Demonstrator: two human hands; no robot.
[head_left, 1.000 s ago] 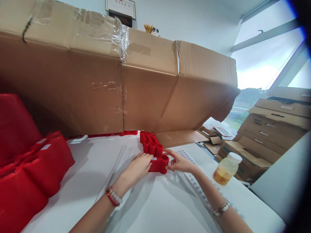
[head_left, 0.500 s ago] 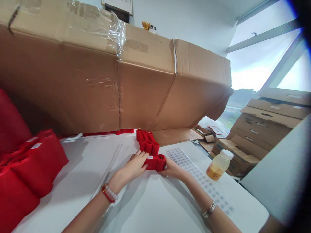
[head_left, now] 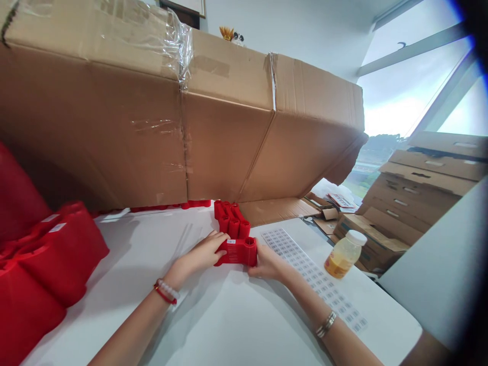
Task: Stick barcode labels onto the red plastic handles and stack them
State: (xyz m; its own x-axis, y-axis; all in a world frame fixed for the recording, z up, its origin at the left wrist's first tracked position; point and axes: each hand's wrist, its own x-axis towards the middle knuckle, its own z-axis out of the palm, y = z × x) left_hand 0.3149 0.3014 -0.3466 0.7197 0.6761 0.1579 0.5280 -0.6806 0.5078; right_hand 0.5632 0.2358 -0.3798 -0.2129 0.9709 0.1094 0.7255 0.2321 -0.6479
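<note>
Between my two hands is a red part with rounded ends, a round opening in its right end and a small white label on its upper edge. My left hand grips its left end, fingers over the top. At the right end, my right hand closes on it from the side, thumb near the bottom. Just behind it stand several similar red parts side by side. To the right of my right hand lies a sheet of printed labels.
A large taped cardboard sheet leans over the table's back. Larger-looking red parts stand at the left. A bottle with yellow liquid stands on the white table at the right. Cardboard boxes are stacked beyond.
My left hand has shifted slightly left along the red part, showing more of its front. The part's front now faces me more squarely. My right hand keeps its hold.
</note>
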